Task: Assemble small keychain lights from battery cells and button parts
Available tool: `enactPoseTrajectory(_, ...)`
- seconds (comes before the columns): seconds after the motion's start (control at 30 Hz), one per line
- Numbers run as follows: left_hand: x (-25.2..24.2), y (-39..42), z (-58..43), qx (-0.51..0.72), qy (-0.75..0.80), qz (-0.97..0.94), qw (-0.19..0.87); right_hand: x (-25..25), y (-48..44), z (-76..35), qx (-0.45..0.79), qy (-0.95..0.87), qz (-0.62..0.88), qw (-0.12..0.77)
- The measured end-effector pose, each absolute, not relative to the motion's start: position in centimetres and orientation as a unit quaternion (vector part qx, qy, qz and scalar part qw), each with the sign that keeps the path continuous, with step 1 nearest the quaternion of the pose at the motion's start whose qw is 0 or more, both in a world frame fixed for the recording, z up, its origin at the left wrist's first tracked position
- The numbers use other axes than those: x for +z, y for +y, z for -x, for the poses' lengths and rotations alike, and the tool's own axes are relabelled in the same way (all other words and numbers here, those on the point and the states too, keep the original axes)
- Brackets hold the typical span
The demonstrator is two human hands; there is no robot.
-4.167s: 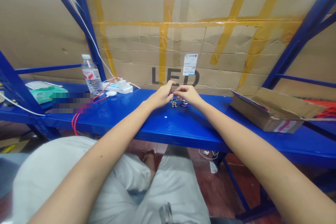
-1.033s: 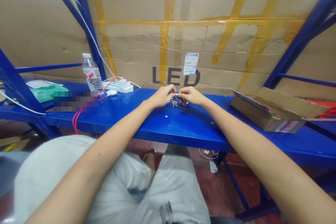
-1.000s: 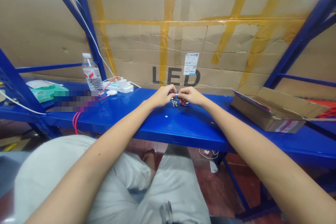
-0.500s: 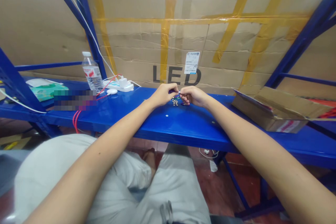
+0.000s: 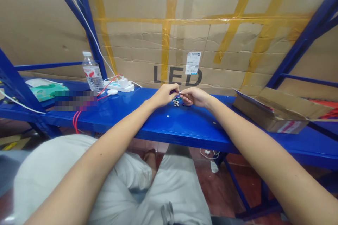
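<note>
Your left grip (image 5: 165,95) pinches purple piece (image 5: 172,91). Beads (image 5: 176,102) on surface (image 5: 185,124), just below grips. Silver bit (image 5: 180,93) between grips, right grip (image 5: 195,96) clamped on it. Step seems close fingertip work; next move calls for steady pinch.

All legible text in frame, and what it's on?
"LED": large brown cardboard panel at the back.
Too small to read: white rectangular paper label on that panel.
Too blurred: red-and-white label on the clear plastic bottle.
Too blurred: red-and-white sticker on the open brown cardboard box.
</note>
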State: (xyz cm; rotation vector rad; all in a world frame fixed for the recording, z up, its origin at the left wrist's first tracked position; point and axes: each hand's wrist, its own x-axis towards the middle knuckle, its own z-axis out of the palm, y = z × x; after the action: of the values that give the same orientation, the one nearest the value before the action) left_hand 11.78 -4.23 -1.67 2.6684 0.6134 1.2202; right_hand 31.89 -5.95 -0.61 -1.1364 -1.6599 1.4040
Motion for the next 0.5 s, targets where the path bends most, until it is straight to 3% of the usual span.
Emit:
enactPoseTrajectory(0.1,-1.9,-4.0,-11.4,0.384,0.242,-0.889,0.061,-0.1,-6.0,-32.4,0.336,-0.700,0.542,0.320)
enactPoseTrajectory(0.23,-2.3,-3.3,-11.0,0.371,0.312,-0.874,0.041,0.1,-5.8,-33.4,0.092,-0.791,0.576,0.187)
enactPoseTrajectory(0.33,-2.5,-2.9,-10.8,0.360,0.337,-0.869,0.029,-0.2,-5.5,-33.7,0.066,-0.818,0.564,0.093)
enactPoseTrajectory(0.5,-2.5,-2.9,-11.0,0.346,0.330,-0.878,0.029,-0.9,-5.2,-33.2,0.066,-0.818,0.569,0.049)
